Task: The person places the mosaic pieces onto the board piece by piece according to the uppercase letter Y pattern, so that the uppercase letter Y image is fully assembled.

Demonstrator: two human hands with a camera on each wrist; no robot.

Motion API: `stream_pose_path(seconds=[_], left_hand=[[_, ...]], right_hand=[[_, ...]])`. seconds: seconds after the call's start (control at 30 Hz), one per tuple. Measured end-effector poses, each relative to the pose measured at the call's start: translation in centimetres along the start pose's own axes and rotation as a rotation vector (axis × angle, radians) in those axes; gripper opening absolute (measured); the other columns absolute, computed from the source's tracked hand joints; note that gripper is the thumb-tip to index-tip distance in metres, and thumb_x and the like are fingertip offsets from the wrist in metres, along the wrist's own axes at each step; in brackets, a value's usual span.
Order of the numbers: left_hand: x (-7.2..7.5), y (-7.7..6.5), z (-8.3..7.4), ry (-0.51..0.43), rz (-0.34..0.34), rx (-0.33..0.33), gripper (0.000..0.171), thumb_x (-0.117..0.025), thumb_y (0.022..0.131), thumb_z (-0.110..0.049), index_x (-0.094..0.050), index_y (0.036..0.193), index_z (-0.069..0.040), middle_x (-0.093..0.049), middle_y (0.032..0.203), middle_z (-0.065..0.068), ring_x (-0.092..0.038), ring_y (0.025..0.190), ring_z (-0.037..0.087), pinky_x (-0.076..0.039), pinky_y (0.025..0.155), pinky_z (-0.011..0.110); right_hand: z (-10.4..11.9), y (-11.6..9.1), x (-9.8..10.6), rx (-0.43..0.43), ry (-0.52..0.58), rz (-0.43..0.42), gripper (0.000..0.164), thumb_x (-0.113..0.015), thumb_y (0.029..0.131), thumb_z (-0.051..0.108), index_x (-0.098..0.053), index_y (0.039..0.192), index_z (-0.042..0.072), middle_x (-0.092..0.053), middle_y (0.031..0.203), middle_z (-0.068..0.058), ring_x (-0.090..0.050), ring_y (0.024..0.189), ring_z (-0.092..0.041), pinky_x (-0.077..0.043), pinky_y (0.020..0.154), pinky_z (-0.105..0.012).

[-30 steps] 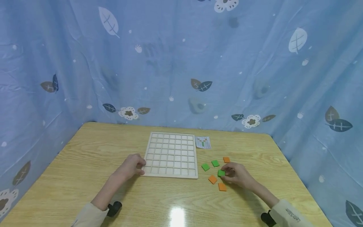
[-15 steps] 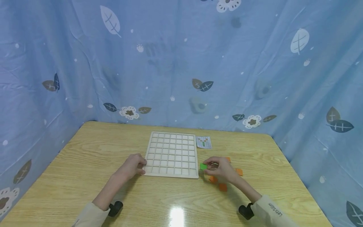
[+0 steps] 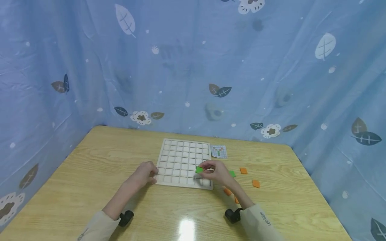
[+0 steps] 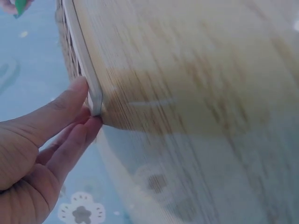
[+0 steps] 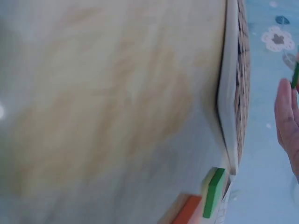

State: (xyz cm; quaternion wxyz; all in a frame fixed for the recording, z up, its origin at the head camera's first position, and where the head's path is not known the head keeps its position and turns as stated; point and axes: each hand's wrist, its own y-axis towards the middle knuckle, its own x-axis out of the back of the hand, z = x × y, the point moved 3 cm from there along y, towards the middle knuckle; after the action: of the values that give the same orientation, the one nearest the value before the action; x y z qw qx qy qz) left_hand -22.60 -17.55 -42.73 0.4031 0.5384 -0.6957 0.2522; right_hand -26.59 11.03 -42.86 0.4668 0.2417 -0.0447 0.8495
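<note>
A pale wooden grid board (image 3: 176,160) with square compartments lies on the table. My left hand (image 3: 142,174) pinches its near left corner; in the left wrist view the thumb (image 4: 77,91) is on top and fingers sit at the corner's edge. Over the board's near right part, my right hand (image 3: 217,173) pinches a small green square tile (image 3: 199,169) between thumb and fingertips. Only part of this hand and a sliver of green show at the right edge of the right wrist view. Another green tile (image 3: 232,173) lies on the table, partly behind the right hand.
Orange tiles lie right of the board: one at the back (image 3: 243,170), one farther right (image 3: 256,183), and others partly hidden by the right forearm, such as this orange tile (image 3: 227,191). A small pattern card (image 3: 218,151) touches the board's far right side. A blue curtain (image 3: 181,67) hangs behind.
My right hand has moved left from the loose tiles to above the board, carrying a green tile. An orange tile it covered now shows. The left hand stays at the board's corner.
</note>
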Motion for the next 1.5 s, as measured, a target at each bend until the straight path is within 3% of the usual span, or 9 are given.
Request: stream_pose_path(seconds=[0.13,0.23,0.33,0.47,0.8,1.07,1.33,1.5], left_hand=[[0.1,0.2,-0.1,0.021,0.001,0.01,0.022,-0.084,0.065,-0.001,-0.071,0.082,0.001,-0.064,0.086,0.014,-0.062,0.084,0.028,-0.056,0.078,0.04],[0.3,0.1,-0.1,0.046,0.007,0.02,0.019,-0.084,0.065,-0.003,-0.068,0.075,0.001,-0.062,0.083,0.011,-0.059,0.08,0.024,-0.056,0.074,0.037],[0.4,-0.1,0.1,0.062,0.021,0.028,0.033,-0.083,0.066,-0.003,-0.05,0.06,-0.004,-0.052,0.074,0.005,-0.047,0.07,0.017,-0.045,0.059,0.028],[0.5,-0.2,0.2,0.076,0.031,0.01,0.053,-0.082,0.067,-0.003,-0.031,0.059,-0.009,-0.041,0.067,0.003,-0.036,0.063,0.014,-0.027,0.052,0.023],[0.6,-0.1,0.1,0.105,0.021,-0.021,0.05,-0.083,0.066,-0.002,-0.034,0.058,-0.008,-0.044,0.068,0.003,-0.037,0.064,0.015,-0.03,0.053,0.024],[0.3,0.2,-0.1,0.058,0.011,-0.025,0.046,-0.083,0.066,-0.001,-0.037,0.058,-0.007,-0.044,0.067,0.003,-0.037,0.064,0.015,-0.031,0.053,0.024],[-0.1,0.3,-0.3,0.055,0.032,0.02,0.033,-0.083,0.066,-0.001,-0.05,0.059,-0.006,-0.048,0.071,0.003,-0.04,0.065,0.016,-0.037,0.055,0.026],[-0.1,0.2,-0.5,0.079,0.028,0.0,0.034,-0.083,0.066,-0.002,-0.05,0.059,-0.007,-0.048,0.07,0.002,-0.04,0.065,0.015,-0.036,0.054,0.025]], right_hand=[[0.1,0.6,-0.7,-0.042,-0.001,0.008,0.025,-0.072,0.085,0.005,-0.067,0.107,-0.005,-0.065,0.103,-0.019,-0.064,0.089,-0.021,-0.057,0.076,-0.025],[0.0,1.1,-1.5,-0.068,-0.022,0.007,0.024,-0.074,0.085,0.009,-0.069,0.106,-0.002,-0.067,0.101,-0.015,-0.064,0.087,-0.019,-0.056,0.074,-0.024],[-0.2,1.7,-2.3,-0.082,-0.035,-0.003,0.023,-0.075,0.084,0.011,-0.071,0.104,0.0,-0.068,0.1,-0.013,-0.063,0.086,-0.017,-0.055,0.073,-0.023],[-0.5,2.2,-2.8,-0.114,-0.033,-0.039,0.023,-0.075,0.084,0.011,-0.072,0.104,0.001,-0.068,0.099,-0.011,-0.063,0.086,-0.018,-0.055,0.072,-0.023],[-0.1,3.4,-3.8,-0.12,-0.119,-0.056,0.02,-0.077,0.081,0.009,-0.073,0.099,0.001,-0.069,0.087,-0.008,-0.064,0.077,-0.015,-0.055,0.067,-0.023],[0.2,3.8,-4.5,-0.182,-0.214,-0.09,0.017,-0.08,0.077,0.007,-0.075,0.092,0.002,-0.07,0.079,-0.005,-0.062,0.068,-0.008,-0.053,0.063,-0.021],[0.4,3.5,-5.0,-0.211,-0.254,-0.127,0.018,-0.082,0.073,0.007,-0.077,0.09,0.003,-0.072,0.084,-0.006,-0.065,0.073,-0.012,-0.055,0.066,-0.023],[0.5,3.5,-5.2,-0.209,-0.243,-0.15,0.019,-0.083,0.071,0.006,-0.076,0.088,0.002,-0.07,0.087,-0.007,-0.064,0.072,-0.012,-0.054,0.065,-0.022]])
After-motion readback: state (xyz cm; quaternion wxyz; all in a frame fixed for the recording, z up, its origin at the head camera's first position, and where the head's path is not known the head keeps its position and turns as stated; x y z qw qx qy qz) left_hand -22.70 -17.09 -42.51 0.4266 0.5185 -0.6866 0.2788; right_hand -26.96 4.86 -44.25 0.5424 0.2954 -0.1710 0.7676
